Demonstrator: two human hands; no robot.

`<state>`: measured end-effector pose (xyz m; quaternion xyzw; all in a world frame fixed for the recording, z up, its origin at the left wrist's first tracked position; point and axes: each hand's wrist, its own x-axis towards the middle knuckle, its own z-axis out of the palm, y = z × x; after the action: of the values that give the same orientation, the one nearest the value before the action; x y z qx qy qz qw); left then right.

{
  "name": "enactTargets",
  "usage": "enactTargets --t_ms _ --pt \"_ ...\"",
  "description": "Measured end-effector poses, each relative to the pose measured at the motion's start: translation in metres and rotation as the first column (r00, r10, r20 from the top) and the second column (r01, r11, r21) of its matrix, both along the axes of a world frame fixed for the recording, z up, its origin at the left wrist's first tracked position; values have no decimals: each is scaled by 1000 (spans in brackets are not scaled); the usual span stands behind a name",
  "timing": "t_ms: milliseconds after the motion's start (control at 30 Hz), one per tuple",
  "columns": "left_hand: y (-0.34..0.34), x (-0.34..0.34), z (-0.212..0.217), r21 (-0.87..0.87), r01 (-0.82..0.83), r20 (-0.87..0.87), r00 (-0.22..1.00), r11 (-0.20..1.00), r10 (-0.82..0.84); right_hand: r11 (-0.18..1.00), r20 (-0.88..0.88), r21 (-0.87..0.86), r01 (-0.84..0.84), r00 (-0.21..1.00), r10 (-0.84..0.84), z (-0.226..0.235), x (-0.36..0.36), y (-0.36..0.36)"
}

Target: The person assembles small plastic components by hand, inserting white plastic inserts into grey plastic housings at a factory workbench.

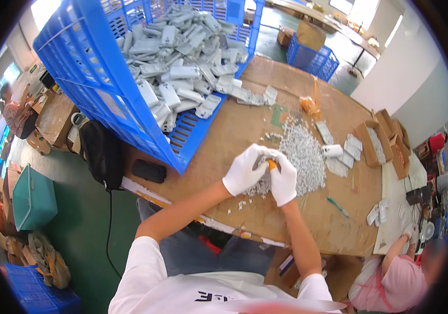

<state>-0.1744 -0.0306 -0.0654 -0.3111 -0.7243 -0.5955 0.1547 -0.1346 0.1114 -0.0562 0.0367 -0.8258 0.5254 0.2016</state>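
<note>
Both my hands wear white gloves and meet over the brown table (318, 220). My left hand (245, 170) and my right hand (284, 180) pinch a small orange piece (271, 165) between their fingertips, right at the edge of a heap of tiny grey-white parts (305, 154). Several of those small parts lie scattered near my wrists. What else the fingers hold is hidden.
A big blue crate (85, 78) tilted on the table holds several grey-white plastic housings (182, 57). A black phone (149, 171) lies by its corner. Housings (339, 152) and cardboard boxes (378, 138) sit to the right. Another person (396, 277) works at lower right; a green pen (337, 206) lies nearby.
</note>
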Motion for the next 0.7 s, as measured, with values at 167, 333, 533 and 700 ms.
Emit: enactTargets --t_ms 167,333,533,700 --pt "-3 -5 5 -5 -73 71 995 997 73 990 -125 139 0 992 18 11 -5 -5" --pt "1 5 10 20 -83 99 992 996 80 990 -112 142 28 994 -12 18 3 -5" --pt "4 9 8 97 -83 90 993 992 74 989 -161 130 73 986 -52 16 9 -14" --pt "1 1 8 110 -9 277 961 994 -22 990 -128 106 94 988 -81 11 5 -14"
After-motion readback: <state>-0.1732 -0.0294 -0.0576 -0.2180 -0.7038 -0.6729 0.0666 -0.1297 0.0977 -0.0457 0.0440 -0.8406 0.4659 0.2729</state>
